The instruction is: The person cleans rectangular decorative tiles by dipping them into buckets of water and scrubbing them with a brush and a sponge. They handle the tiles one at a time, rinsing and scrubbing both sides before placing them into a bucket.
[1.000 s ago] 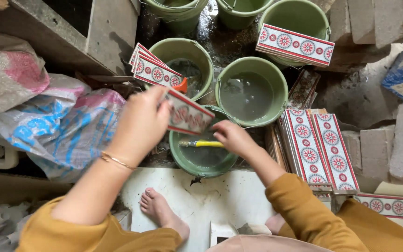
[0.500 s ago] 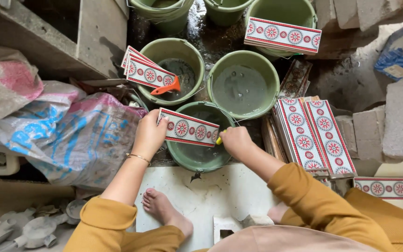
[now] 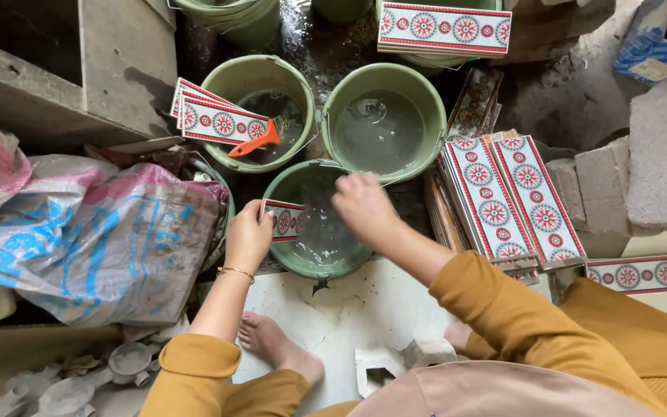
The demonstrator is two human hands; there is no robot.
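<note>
The left hand (image 3: pixel 248 235) is gripping a red-patterned narrow ceramic tile (image 3: pixel 286 219), dipping it into the near green plastic bucket (image 3: pixel 303 262). The right hand (image 3: pixel 364 207), loosely curled, apparently empty, is hovering over the water; it should be supporting the tile's far end, keeping it steady.

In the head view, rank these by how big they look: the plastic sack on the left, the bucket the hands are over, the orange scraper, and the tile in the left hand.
1. Plastic sack, clearly largest.
2. Near green bucket.
3. and 4. Orange scraper and patterned tile: they look alike, and the left hand hides part of the tile, so no ranking.
</note>
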